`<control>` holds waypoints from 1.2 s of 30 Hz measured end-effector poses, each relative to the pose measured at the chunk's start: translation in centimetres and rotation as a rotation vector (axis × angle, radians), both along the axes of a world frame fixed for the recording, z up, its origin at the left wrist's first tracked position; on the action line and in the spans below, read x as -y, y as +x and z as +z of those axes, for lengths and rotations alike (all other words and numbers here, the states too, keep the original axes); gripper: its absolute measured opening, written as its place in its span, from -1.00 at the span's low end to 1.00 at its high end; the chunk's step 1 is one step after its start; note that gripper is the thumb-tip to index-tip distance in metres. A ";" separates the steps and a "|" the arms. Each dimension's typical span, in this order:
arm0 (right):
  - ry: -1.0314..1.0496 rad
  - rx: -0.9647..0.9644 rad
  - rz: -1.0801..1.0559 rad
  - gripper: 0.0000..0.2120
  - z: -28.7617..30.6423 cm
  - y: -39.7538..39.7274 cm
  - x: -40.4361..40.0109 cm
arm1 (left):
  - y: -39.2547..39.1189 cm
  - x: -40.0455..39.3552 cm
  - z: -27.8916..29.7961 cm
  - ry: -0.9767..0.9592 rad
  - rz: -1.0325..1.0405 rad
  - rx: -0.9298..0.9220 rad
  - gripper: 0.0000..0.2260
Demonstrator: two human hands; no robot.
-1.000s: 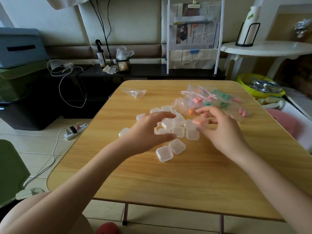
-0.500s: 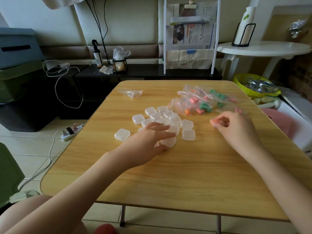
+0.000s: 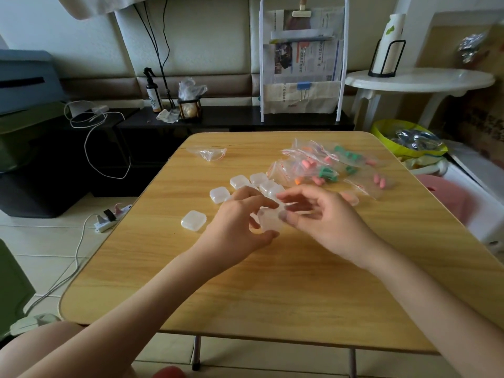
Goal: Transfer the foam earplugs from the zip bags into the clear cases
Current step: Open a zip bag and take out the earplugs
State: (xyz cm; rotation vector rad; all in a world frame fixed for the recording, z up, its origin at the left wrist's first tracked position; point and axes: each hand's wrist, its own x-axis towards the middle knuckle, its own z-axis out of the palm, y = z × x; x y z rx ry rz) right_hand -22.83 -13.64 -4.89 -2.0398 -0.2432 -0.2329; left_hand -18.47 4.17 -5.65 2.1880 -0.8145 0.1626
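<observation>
Over the middle of the wooden table, my left hand grips a small clear case. My right hand pinches the same case's right edge with thumb and fingers. Several more clear cases lie just beyond my hands, one of them apart at the left. A pile of zip bags with pink, orange and green foam earplugs sits at the far right. A case holding something pink lies behind my right hand.
An empty zip bag lies at the table's far left. Behind the table stand a dark low shelf and a newspaper rack. A white round side table and a yellow bowl are at the right.
My left hand has lifted a clear case off the table. My right hand moved left from beside the bags to meet it and now pinches the case's edge.
</observation>
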 end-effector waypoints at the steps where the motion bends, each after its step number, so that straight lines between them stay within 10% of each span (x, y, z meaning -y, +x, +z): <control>1: 0.016 -0.013 0.021 -0.68 -0.2 -0.1 -0.3 | -0.1 0.1 0.0 -0.017 0.004 0.002 -0.63; 6: 0.058 0.030 -0.042 -0.70 -0.6 0.7 0.1 | -0.6 0.3 0.1 -0.021 -0.039 -0.057 -0.60; 15: -0.684 0.154 -0.804 -0.68 0.8 9.5 5.1 | -0.8 0.3 -0.7 0.241 -0.112 0.054 -0.66; 23: -0.028 0.510 -0.621 -0.87 3.1 6.7 2.4 | -1.0 0.2 1.7 -0.325 -0.025 -0.284 -0.87; 29: 0.378 0.269 -0.291 -0.90 2.3 -1.2 -2.2 | -1.8 0.5 2.9 -0.673 -0.030 -0.499 -0.85; 36: 0.398 0.180 -0.185 -0.86 1.4 -3.0 -3.2 | -2.3 0.6 2.7 -0.698 -0.004 -0.494 -0.70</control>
